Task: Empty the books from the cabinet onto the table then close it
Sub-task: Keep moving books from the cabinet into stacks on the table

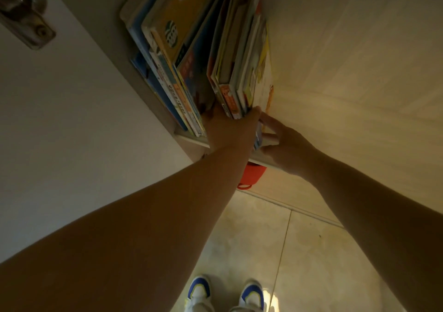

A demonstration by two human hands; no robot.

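Note:
Several thin colourful books stand upright on a cabinet shelf point(191, 141), split into a left bunch point(172, 71) and a right bunch point(242, 71). My left hand point(230, 129) reaches into the gap between the bunches, fingers hidden among the books, thumb against the spines of the right bunch. My right hand point(285, 146) holds the right side of that bunch at its lower edge, fingers pressed on the outer cover. Both forearms stretch up from the bottom of the view.
The open white cabinet door point(60, 119) with a metal hinge point(26, 21) stands on the left. A pale wood panel point(359, 71) is on the right. A red object point(254, 177) sits below the shelf. Tiled floor point(299, 251) and my shoes point(225, 295) lie below.

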